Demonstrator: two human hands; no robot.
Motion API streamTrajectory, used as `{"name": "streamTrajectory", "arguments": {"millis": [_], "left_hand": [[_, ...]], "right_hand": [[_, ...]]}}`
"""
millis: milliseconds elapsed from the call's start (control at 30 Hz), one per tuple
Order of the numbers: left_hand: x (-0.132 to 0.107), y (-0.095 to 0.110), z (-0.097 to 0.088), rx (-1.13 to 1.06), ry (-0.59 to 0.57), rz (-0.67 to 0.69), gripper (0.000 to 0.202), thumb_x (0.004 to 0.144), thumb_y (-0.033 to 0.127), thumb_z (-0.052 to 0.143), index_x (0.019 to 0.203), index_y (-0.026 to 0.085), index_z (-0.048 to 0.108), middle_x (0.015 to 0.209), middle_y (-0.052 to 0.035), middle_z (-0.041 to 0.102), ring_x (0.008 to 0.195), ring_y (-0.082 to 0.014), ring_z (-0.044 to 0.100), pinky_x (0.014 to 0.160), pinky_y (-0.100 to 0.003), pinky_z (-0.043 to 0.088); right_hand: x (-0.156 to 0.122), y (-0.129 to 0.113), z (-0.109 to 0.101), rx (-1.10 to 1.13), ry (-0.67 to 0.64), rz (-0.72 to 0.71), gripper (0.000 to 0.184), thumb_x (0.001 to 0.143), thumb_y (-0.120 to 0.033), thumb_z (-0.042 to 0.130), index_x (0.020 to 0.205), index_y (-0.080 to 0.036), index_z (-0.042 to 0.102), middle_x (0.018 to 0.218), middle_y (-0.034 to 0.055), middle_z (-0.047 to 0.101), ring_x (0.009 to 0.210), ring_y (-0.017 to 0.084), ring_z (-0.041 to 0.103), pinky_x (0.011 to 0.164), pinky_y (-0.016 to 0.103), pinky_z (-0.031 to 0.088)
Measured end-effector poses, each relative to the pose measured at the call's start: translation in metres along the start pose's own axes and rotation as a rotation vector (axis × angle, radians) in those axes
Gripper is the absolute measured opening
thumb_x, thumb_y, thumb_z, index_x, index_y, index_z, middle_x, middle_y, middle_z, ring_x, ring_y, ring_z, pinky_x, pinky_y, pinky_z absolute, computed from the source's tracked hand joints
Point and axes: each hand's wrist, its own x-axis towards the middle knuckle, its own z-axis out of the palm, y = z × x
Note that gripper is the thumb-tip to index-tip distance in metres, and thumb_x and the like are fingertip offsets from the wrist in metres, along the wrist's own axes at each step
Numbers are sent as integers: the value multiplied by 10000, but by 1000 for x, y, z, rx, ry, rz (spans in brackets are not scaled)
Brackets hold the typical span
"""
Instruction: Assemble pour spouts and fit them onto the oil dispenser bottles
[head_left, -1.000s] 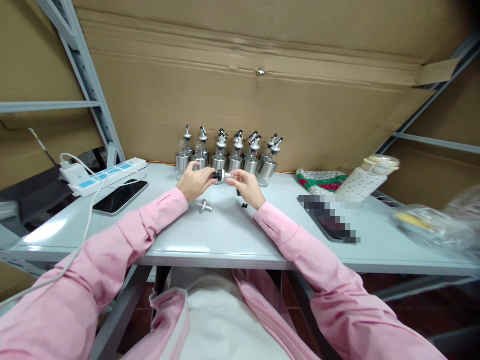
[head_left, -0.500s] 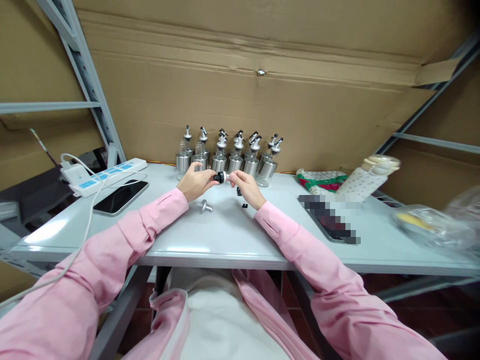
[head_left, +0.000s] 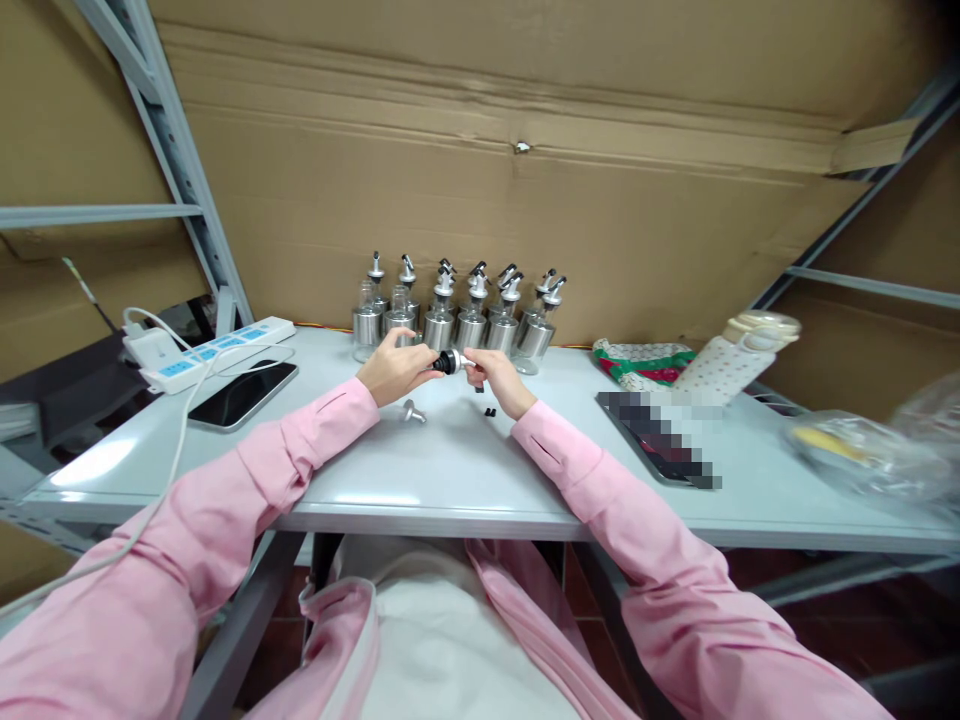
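Note:
Between both hands, above the table, lies a bottle pourer (head_left: 449, 362) with a black ribbed stopper and a silvery spout. My left hand (head_left: 397, 368) pinches its black stopper end between thumb and fingers. At the other end, my right hand (head_left: 498, 378) has its fingers closed on the spout tip. A loose silver spout (head_left: 412, 412) rests on the table in front of my left hand. Small black pieces (head_left: 490, 412) lie near my right hand. Behind the hands stand several glass-and-steel bottles (head_left: 470, 327), most topped with pourers; two in the front left have open necks.
On the left are a power strip (head_left: 217, 352) with a white cable and a phone (head_left: 244, 394). To the right lie another phone (head_left: 660, 440), a tilted dotted tumbler (head_left: 731, 358), a colourful bag (head_left: 645, 360) and a plastic-wrapped bowl (head_left: 840, 445). Cardboard (head_left: 525, 230) closes off the back.
The pourer and both hands have shifted slightly right. My right-hand fingers have curled and turned around the spout tip; the left hand keeps its hold on the stopper.

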Motion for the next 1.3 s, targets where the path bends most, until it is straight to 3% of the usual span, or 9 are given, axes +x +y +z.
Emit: {"name": "streamTrajectory", "arguments": {"millis": [167, 367, 600, 1300], "left_hand": [[-1, 0, 0, -15, -3, 4, 317, 906, 421, 330, 848, 183, 531, 745, -12, 651, 649, -126, 573, 899, -370, 356], [-4, -2, -2, -17, 44, -43, 215, 849, 328, 411, 917, 161, 528, 659, 8, 630, 578, -123, 555, 903, -388, 346], [-3, -1, -4, 12, 20, -156, 216, 793, 292, 423, 917, 162, 543, 658, -4, 636, 603, -152, 580, 903, -417, 337], [-3, 0, -1, 63, 25, -180, 189, 737, 243, 452, 880, 159, 543, 787, -29, 679, 681, -177, 608, 901, -421, 327]], "right_hand": [[1, 1, 0, 75, 24, 37, 410, 665, -474, 571, 459, -199, 347, 430, -65, 247, 419, 65, 238, 459, 258, 217], [2, 5, 1, 29, 49, -6, 376, 663, -519, 574, 554, -175, 468, 498, -33, 435, 487, 80, 389, 546, 251, 337], [1, 5, 2, 11, -6, -32, 388, 644, -550, 597, 669, -168, 533, 606, -21, 532, 558, 84, 472, 606, 243, 394], [1, 7, 1, -120, 46, -218, 216, 655, -300, 638, 829, -181, 589, 796, 3, 595, 670, 107, 516, 682, 260, 409]]}}
